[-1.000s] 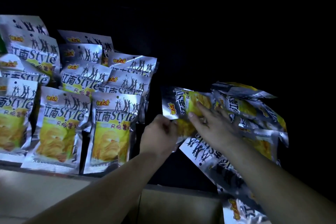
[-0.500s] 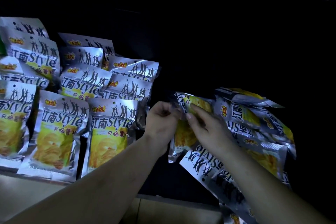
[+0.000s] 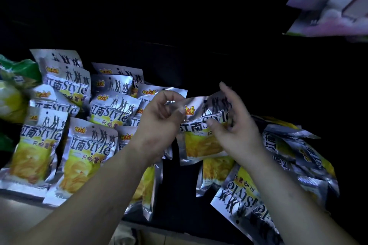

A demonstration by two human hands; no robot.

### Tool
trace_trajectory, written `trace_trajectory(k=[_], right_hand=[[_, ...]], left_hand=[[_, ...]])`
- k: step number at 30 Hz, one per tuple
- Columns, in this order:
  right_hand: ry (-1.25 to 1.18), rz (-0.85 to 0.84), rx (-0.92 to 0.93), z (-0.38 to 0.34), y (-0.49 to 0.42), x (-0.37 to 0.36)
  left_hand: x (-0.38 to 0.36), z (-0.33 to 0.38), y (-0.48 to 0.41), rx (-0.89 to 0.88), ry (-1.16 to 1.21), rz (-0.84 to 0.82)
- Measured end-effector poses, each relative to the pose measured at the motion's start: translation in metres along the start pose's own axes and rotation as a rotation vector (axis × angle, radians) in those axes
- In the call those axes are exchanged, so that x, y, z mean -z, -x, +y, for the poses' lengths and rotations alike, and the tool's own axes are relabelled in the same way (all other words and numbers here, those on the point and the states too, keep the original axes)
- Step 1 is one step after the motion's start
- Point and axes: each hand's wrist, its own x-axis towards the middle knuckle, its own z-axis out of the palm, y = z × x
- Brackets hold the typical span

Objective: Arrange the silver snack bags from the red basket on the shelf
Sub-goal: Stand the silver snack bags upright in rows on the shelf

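Both hands are holding one silver snack bag (image 3: 201, 137) upright: I'm watching the left hand (image 3: 161, 119) pinching its top corner. The right hand (image 3: 237, 125) is gripping its right edge, beside standing rows of bags (image 3: 87, 145).

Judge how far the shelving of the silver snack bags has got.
Done: rows of upright bags fill the shelf's left. In hand: left hand and right hand hold one bag upright. Left: a loose heap lies unsorted on the right.

I saw both hands holding one upright silver snack bag (image 3: 201, 135) at frame centre: left hand (image 3: 161, 123) pinching its top corner, right hand (image 3: 237, 125) gripping its right edge; standing bags (image 3: 87, 145) filled the left.
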Motion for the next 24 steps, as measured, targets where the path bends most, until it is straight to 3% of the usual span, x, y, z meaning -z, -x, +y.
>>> trace_trajectory(k=[4,7,11,14,17,19,21,24], right_hand=[[0.002,0.104,-0.075,0.015,0.006,-0.005],[-0.031,0.178,-0.104,0.017,0.005,-0.006],[-0.035,0.227,-0.067,0.012,-0.020,-0.011],[0.040,0.213,-0.010,0.016,-0.041,-0.015],[0.166,0.135,-0.015,0.026,-0.041,-0.020],[0.178,0.147,-0.126,0.037,-0.031,-0.022],[0.225,0.257,-0.182,0.043,-0.021,-0.017],[0.393,0.441,-0.088,0.048,-0.010,-0.002]], left_hand=[[-0.001,-0.020,0.005,-0.015,-0.105,0.186],[-0.003,-0.036,0.011,-0.044,-0.346,0.320],[-0.017,-0.065,0.016,0.023,-0.382,-0.027],[-0.024,-0.086,0.014,0.057,-0.507,-0.183],[-0.025,-0.098,0.011,0.157,-0.515,-0.239],[-0.028,-0.101,0.010,0.185,-0.453,-0.234],[-0.031,-0.103,0.008,0.213,-0.416,-0.229],[-0.033,-0.104,0.004,0.231,-0.367,-0.239]])
